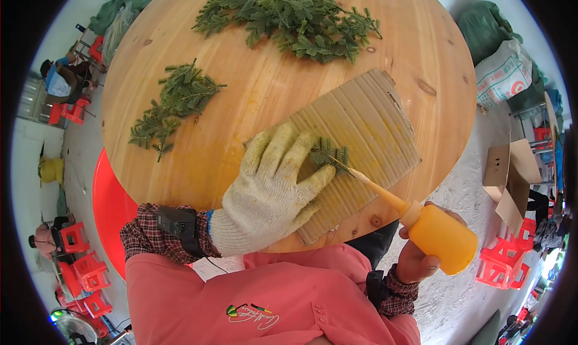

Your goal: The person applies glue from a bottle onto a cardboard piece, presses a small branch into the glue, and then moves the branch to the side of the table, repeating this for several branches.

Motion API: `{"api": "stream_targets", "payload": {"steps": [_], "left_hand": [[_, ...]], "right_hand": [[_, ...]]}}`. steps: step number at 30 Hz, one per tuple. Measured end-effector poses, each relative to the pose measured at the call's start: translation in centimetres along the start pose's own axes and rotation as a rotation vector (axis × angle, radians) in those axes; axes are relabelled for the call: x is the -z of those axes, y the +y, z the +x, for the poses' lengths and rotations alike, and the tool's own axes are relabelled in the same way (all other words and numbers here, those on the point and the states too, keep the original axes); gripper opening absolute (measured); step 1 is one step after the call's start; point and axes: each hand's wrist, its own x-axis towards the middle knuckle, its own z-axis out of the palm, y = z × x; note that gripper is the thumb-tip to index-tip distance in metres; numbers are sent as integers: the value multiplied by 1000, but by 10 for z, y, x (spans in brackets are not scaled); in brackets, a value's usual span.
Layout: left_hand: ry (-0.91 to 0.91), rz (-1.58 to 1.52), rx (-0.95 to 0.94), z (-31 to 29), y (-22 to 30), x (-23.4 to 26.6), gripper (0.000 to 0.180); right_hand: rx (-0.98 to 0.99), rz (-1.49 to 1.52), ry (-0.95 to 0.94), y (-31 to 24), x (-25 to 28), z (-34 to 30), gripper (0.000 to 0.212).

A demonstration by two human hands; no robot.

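My left hand [268,188], in a whitish knit glove with yellowed fingers, rests over a ridged piece of cardboard [373,128]. Between its thumb and forefinger sits a small green fir sprig [325,151], partly hidden by the glove. My bare right hand [418,255] is wrapped round an orange-yellow squeeze bottle [444,237]. The bottle is tilted, and its long thin nozzle points up and left, with the tip at the sprig. Yellow stains mark the cardboard and the wood around it.
A large pile of fir sprigs [295,23] lies at the far side of the round wooden table [421,50]. A smaller group [180,92] lies on the left. Red stools [506,261], an opened carton [512,170] and a white sack [504,74] stand beyond the table.
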Motion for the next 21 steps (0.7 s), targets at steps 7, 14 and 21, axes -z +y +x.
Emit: {"api": "stream_targets", "payload": {"steps": [7,14,21], "left_hand": [[-61,-31,36,1,-2,-1,64],[-56,-64,35,2,-3,-2,65],[-93,-49,33,2,-4,0,66]], "right_hand": [[26,-142,-28,4,10,-6,93],[218,-307,-75,2,-7,-3,97],[50,-128,-158,-10,-16,-8,95]]}}
